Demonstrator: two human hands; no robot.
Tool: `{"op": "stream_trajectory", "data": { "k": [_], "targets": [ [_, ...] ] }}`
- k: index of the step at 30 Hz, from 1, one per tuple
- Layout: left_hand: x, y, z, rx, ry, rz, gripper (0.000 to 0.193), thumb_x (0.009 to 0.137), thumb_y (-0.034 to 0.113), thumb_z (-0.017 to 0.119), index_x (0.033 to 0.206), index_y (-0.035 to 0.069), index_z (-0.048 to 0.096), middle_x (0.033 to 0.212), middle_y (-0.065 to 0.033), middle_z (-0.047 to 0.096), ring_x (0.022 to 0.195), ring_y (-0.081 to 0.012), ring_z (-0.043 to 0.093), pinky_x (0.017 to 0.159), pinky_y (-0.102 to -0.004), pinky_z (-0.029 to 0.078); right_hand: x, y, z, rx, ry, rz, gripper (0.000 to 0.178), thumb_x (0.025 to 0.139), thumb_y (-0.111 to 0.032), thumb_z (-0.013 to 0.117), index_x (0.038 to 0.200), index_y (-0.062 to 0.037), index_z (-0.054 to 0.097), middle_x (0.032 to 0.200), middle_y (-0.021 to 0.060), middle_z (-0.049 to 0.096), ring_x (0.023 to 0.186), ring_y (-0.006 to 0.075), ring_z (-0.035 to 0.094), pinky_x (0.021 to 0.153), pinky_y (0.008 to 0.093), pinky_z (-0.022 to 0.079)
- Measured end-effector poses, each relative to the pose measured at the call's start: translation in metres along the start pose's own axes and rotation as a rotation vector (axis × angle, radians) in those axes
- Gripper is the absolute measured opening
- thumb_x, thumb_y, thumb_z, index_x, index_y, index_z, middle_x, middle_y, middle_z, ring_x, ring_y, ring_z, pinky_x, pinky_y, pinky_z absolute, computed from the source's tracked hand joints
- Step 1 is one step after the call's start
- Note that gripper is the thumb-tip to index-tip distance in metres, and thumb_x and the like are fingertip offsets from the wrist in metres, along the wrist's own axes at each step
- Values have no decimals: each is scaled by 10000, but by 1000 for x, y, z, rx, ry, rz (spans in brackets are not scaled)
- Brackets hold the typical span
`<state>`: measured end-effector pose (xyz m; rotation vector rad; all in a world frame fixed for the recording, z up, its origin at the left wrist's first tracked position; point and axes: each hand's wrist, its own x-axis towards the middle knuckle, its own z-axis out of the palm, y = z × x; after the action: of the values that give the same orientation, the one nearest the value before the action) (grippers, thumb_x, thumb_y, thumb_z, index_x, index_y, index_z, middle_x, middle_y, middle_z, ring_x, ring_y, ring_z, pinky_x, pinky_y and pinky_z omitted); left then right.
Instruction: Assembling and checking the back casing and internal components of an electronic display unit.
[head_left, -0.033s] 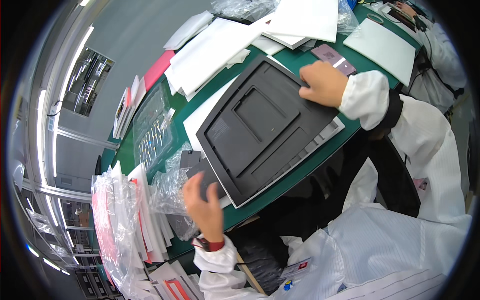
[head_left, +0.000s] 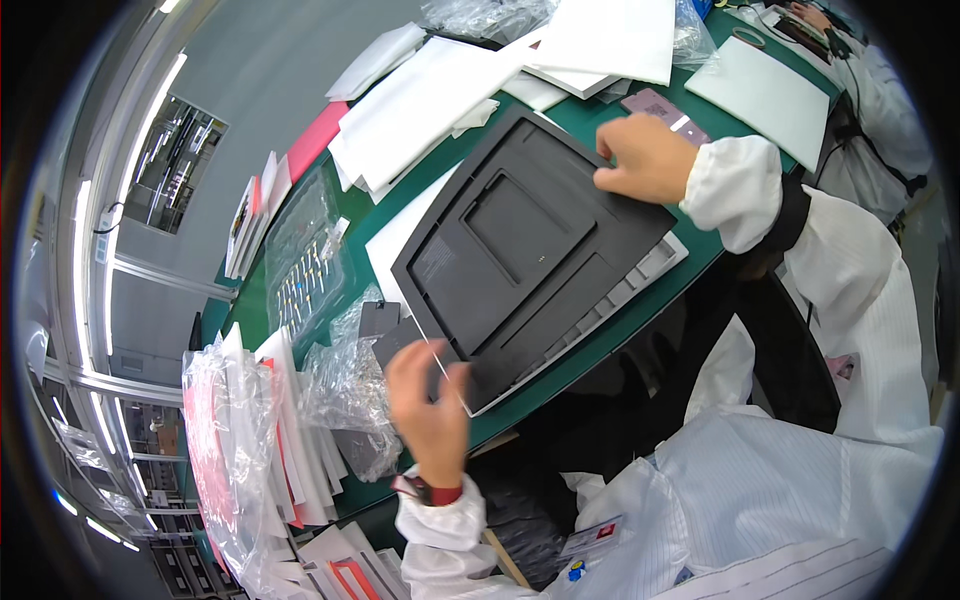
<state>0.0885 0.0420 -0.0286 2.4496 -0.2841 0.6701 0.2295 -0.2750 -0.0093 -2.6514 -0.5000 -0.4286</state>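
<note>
A large dark grey plastic cover (head_left: 470,290) with a raised rectangular frame lies tilted on a white foam sheet (head_left: 400,235) at the middle of the bench. At its far right edge, my right hand (head_left: 648,157) has its thumb and curled fingers closed on the rim. My left hand (head_left: 430,415) is at the near left corner, fingers bent and apart from the thumb, slightly blurred; nothing shows in it. Whether its fingertips touch the corner I cannot tell. Beside it, a smaller dark flat piece (head_left: 398,345) is partly hidden. A light grey ribbed edge (head_left: 655,268) shows under the cover.
The green bench (head_left: 520,398) carries white foam sheets (head_left: 430,110) at the back, a clear tray (head_left: 305,260) of small parts at left, and crumpled clear plastic (head_left: 345,390). Bagged white sheets (head_left: 235,440) stand at near left. A co-worker's sleeve (head_left: 890,110) shows at far right.
My left hand has moved right, closer to the cover's near left corner. The right hand stays on the rim, and the cover has shifted very slightly.
</note>
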Motion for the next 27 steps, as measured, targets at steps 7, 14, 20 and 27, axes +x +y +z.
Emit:
{"op": "stream_trajectory", "data": {
  "k": [7,14,20,27],
  "targets": [
    [-10,33,44,-81,-17,261,308,664,-23,725,943,-6,594,1022,-128,553,969,-278,551,812,-317,447,11,-40,-51,485,-89,230,349,758,-312,628,925,-7,600,633,77,573,524,155,549,527,290,459],
    [-22,22,35,-494,276,-8,254,682,-108,672,903,-26,575,932,-115,543,896,-245,555,838,-350,450,-11,-54,2,883,-335,217,241,877,-258,539,909,-26,592,675,65,611,521,129,602,440,224,457],
    [-20,16,28,-680,297,-37,195,758,-30,680,891,-16,538,952,-89,522,831,-156,542,759,-266,449,-38,-130,59,448,-681,-138,228,752,-259,682,836,-48,662,830,137,658,809,308,637,711,386,501],
    [-21,16,25,-732,337,-53,219,742,-9,706,895,-10,550,950,-86,527,832,-150,536,745,-251,445,-30,-154,82,323,-803,-127,255,731,-278,700,872,-67,669,851,142,653,840,315,636,716,393,510]
  ]
}}
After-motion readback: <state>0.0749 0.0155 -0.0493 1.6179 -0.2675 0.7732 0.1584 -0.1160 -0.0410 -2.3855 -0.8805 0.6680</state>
